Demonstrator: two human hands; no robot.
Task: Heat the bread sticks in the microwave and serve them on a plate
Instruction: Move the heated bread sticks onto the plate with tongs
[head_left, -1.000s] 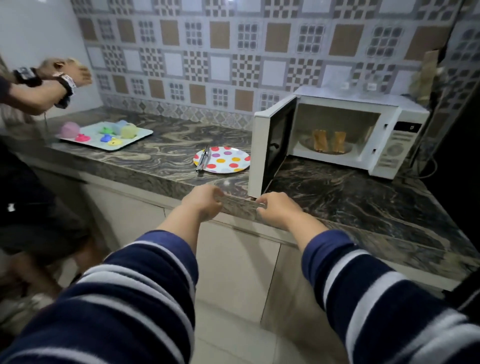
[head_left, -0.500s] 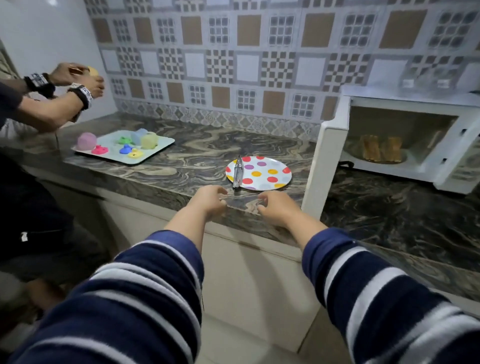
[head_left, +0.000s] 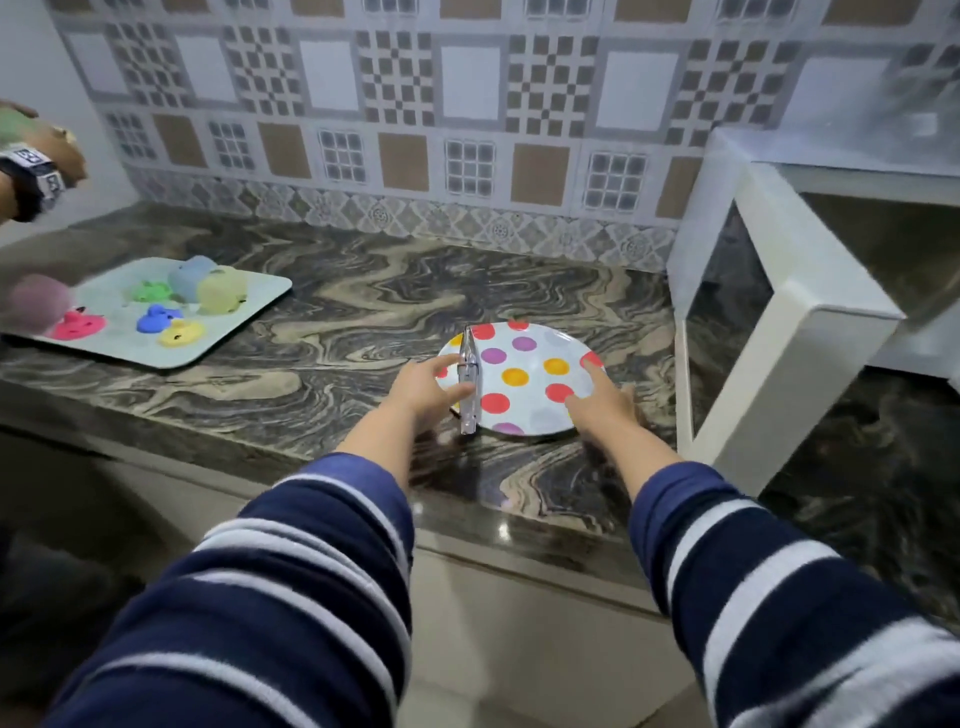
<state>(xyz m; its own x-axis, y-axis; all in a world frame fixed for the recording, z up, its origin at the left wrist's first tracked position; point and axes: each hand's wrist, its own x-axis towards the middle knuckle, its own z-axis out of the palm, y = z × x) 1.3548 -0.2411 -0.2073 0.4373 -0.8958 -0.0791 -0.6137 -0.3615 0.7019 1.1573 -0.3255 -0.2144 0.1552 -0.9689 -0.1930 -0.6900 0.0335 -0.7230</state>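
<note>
A: Both hands have left the desk (head_left: 332, 322) edge, where they rested a moment ago, and now reach the spotted plate (head_left: 524, 376). The left hand (head_left: 423, 392), fingers spread, touches its left rim beside the metal tongs (head_left: 469, 382) lying across it; the right hand (head_left: 605, 402), also spread, touches the right rim. Neither has closed on anything.

B: So serving begins. The bread sticks?

A: Out of view now as the head turns left; last seen inside the microwave (head_left: 831, 208). Its open door (head_left: 769, 332) stands just right of the plate, in the path back.

B: Further off?

A: A tray of coloured toys (head_left: 156, 312), and another person's hand (head_left: 41, 156), well apart.
</note>
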